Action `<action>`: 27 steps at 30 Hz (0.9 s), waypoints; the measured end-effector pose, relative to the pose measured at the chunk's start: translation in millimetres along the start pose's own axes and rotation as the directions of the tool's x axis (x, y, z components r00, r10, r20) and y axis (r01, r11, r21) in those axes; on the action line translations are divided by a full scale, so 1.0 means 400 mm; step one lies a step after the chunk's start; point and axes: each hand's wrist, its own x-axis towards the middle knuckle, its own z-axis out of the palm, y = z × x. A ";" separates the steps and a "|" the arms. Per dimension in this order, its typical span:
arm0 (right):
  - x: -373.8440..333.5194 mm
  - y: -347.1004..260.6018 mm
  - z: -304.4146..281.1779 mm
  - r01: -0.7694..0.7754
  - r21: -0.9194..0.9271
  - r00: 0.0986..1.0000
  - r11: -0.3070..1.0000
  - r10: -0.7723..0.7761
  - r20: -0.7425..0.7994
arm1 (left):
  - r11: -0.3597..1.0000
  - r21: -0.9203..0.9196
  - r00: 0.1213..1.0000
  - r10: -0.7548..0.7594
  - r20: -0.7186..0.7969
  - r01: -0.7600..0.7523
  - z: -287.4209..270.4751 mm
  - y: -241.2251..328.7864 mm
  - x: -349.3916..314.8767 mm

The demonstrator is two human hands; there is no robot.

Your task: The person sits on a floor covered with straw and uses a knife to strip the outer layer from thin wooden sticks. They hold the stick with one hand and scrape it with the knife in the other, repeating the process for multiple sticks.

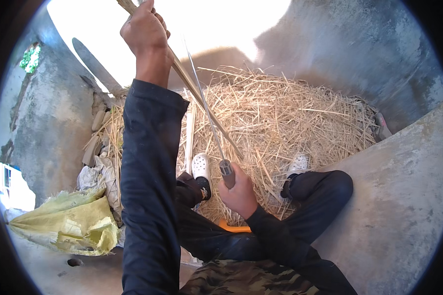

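My left hand (147, 37) is raised at the upper left, its fingers wrapped round a long, narrow wooden stick (189, 83). The stick slants down to the right, and its lower end hangs over the straw. Lower down, near my lap, my right hand (238, 191) grips the grey handle of a long knife (214, 120). Seen nearly edge-on, its thin blade points up and away, running close along the stick and crossing it in view. Whether blade and stick touch, I cannot tell.
Straw (285, 113) covers the ground ahead of my feet, which wear white clogs (200, 166). A yellow woven sack (79, 223) lies at the left. An orange object (234, 227) shows between my legs. A concrete wall (349, 44) stands behind; a concrete slab (389, 196) is at right.
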 end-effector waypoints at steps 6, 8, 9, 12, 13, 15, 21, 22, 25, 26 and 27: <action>-0.006 0.320 0.001 -0.313 -0.217 0.936 0.925 0.339 0.092 | 0.999 -0.026 0.999 -0.033 0.027 0.033 -0.029 -0.025 0.045; -0.040 0.184 0.017 -0.304 -0.135 0.945 0.943 0.317 0.082 | 0.999 0.015 0.999 -0.028 0.018 0.028 -0.050 -0.020 0.033; -0.022 0.110 0.011 -0.286 -0.103 0.955 0.953 0.292 0.051 | 1.000 0.006 1.000 -0.022 0.022 0.022 -0.036 -0.016 0.036; -0.006 0.022 0.037 -0.084 -0.011 0.994 0.996 0.085 0.062 | 1.000 0.016 0.999 -0.017 0.028 0.017 -0.041 0.012 0.021; -0.003 0.056 0.043 -0.109 -0.010 0.994 0.994 0.109 0.027 | 1.000 -0.009 0.998 -0.013 0.055 0.013 -0.031 0.013 0.025; 0.008 0.233 0.067 -0.148 -0.004 0.988 0.989 0.148 -0.041 | 0.999 -0.002 0.999 -0.035 0.026 0.035 -0.015 0.007 0.018; -0.055 0.539 -0.004 -0.351 -0.268 0.914 0.897 0.390 0.110 | 0.998 -0.038 0.992 -0.045 0.115 0.050 0.001 -0.002 0.010; -0.081 0.484 -0.031 -0.362 -0.123 0.925 0.924 0.372 0.073 | 0.997 -0.045 0.994 -0.051 0.095 0.056 0.017 -0.003 0.007; -0.018 0.201 -0.042 -0.343 0.079 0.936 0.936 0.332 0.119 | 0.999 -0.013 0.987 -0.047 0.155 0.050 0.022 -0.006 -0.006; -0.007 0.169 -0.025 -0.228 0.122 0.972 0.966 0.218 0.092 | 0.999 -0.024 0.978 -0.036 0.204 0.042 0.018 -0.007 -0.006; 0.008 0.134 -0.002 -0.153 0.129 0.987 0.980 0.146 0.062 | 0.999 -0.036 0.968 -0.024 0.250 0.033 0.006 -0.009 0.001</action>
